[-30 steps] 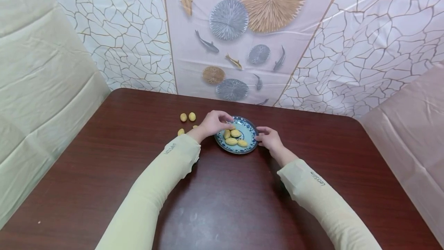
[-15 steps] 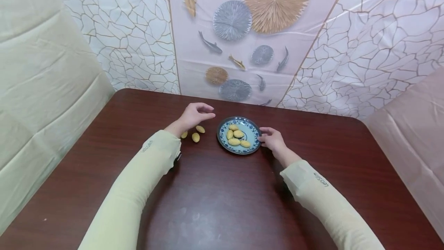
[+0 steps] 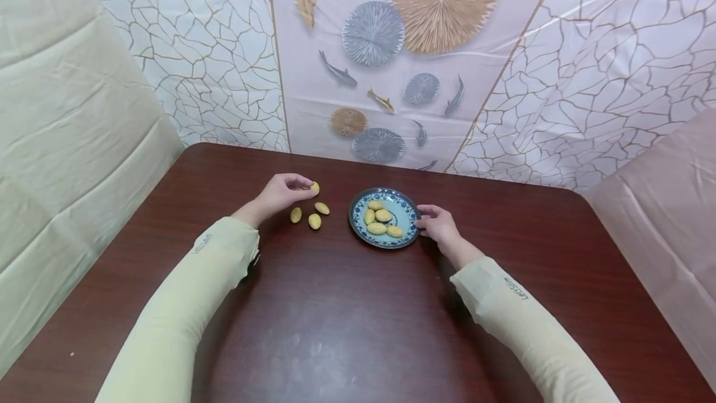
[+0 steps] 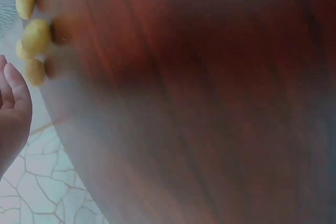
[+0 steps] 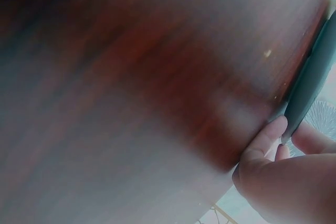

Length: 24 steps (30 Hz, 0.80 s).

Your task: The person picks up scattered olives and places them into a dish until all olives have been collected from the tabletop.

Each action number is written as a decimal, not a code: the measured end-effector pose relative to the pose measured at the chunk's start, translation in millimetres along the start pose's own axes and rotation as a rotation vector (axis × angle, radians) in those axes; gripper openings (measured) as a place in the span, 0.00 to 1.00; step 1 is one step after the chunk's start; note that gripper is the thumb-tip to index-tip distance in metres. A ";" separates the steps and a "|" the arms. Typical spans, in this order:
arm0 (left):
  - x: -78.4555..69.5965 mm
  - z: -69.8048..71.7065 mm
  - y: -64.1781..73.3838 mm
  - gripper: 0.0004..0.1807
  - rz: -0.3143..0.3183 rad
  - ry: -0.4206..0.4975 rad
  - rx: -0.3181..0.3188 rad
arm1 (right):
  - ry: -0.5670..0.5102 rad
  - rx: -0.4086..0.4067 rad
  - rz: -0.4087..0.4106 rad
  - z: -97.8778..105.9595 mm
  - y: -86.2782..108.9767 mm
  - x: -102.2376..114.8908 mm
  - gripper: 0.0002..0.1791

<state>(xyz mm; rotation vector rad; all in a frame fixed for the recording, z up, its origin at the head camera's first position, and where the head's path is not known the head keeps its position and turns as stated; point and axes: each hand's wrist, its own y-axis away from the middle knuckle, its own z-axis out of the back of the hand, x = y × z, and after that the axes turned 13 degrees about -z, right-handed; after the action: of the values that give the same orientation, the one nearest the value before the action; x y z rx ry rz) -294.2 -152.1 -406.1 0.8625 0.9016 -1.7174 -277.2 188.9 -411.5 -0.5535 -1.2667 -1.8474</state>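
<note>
My left hand (image 3: pixel 282 191) has its thumb and index fingertips at either side of a yellow oval piece (image 3: pixel 316 188), pinching it at the back left. Close in front lie three more yellow oval pieces (image 3: pixel 315 221), apart from each other. Several such pieces also show in the left wrist view, near the left hand (image 4: pixel 13 108). A round blue-and-white plate (image 3: pixel 404 205) with several yellow pieces (image 3: pixel 377 228) on it stands to the right. My right hand (image 3: pixel 439 227) grips the plate's right rim between thumb and fingers, as the right wrist view confirms.
The dark red-brown table (image 3: pixel 335 316) reaches back to a patterned cloth wall (image 3: pixel 224 48). Cream cloth (image 3: pixel 73 142) hangs at the left, with pinkish cloth (image 3: pixel 665 204) at the right.
From above the plate, my left hand has moved left to the loose pieces and pinches one. The right hand stays at the plate's rim.
</note>
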 end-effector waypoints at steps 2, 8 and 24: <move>3.1 3.1 4.1 0.19 0.004 -0.007 0.004 | 0.001 -0.004 -0.003 0.0 0.9 0.5 0.25; 8.2 13.6 15.5 0.20 0.051 -0.012 0.034 | -0.001 -0.004 -0.006 0.6 4.4 1.4 0.25; 22.6 12.9 30.3 0.20 0.054 0.052 0.080 | -0.002 -0.010 0.010 -0.1 1.5 -0.6 0.25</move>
<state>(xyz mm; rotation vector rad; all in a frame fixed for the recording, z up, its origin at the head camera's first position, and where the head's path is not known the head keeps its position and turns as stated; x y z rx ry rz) -273.4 -180.6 -424.9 0.9794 0.8412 -1.7003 -275.7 188.8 -411.2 -0.5662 -1.2550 -1.8460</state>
